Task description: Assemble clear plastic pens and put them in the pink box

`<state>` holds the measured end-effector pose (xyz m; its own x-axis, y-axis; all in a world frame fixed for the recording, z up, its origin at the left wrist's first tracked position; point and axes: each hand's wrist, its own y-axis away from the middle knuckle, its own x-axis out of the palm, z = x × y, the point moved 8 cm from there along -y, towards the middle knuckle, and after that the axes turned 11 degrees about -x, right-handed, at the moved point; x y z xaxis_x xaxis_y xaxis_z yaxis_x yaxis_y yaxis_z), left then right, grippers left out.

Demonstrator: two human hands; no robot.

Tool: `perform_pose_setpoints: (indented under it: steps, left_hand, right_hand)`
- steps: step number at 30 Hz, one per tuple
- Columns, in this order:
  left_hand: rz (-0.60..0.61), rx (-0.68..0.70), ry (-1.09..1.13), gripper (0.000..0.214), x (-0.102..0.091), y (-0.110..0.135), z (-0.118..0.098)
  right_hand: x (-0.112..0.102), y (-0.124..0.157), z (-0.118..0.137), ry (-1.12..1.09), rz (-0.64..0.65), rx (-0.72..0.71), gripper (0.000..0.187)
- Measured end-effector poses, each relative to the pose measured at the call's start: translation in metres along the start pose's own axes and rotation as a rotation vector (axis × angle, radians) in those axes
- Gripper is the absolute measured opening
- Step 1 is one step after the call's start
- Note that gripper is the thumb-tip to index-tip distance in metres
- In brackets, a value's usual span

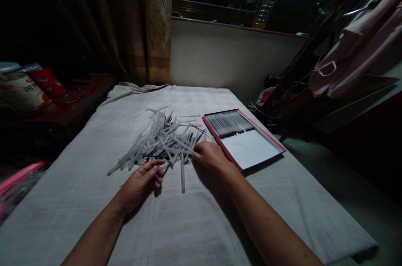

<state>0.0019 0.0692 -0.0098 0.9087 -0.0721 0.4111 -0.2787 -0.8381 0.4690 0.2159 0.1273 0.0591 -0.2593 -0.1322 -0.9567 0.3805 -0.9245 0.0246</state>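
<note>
A loose heap of slim, translucent tubes [157, 136], several with dark ends, lies on the cloth-covered table. At the heap's near left edge is my left hand [144, 182], fingers loosely curled and apart; a thin dark stick lies by its fingertips. My right hand [209, 155] reaches into the right edge of the heap, its fingers closed at the end of one tube. The thumb side of that grip is hidden. Just right of it, a shallow red-edged box [254, 148] holds a neat row of similar dark-ended tubes in its far part, above a bare white bottom.
White cloth [176, 232] covers the table. To the left, a dark side table carries a tub [23, 94] and a red packet [47, 81]. A curtain [157, 27] hangs behind; a bottle [266, 8] stands on the windowsill. Pink clothing [354, 48] hangs at right.
</note>
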Motion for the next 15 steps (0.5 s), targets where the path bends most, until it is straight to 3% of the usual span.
perform_pose_setpoints:
  steps: [5, 10, 13, 15]
  left_hand:
    - [-0.032, 0.024, -0.053, 0.046, 0.003, 0.003, -0.001]
    - [-0.135, 0.099, -0.201, 0.054, -0.003, 0.005, -0.006]
    - [-0.352, 0.265, -0.426, 0.048, -0.023, 0.009, -0.021]
    - [-0.555, 0.488, -0.692, 0.037, -0.03, 0.02, -0.04]
  right_hand:
    - [0.006, 0.014, 0.0, -0.203, -0.133, -0.043, 0.021]
    - [0.027, 0.033, 0.011, -0.556, -0.299, -0.153, 0.019]
    - [0.036, 0.04, 0.006, -0.786, -0.409, -0.116, 0.018]
    - [0.038, 0.043, -0.004, -0.942, -0.478, -0.043, 0.02]
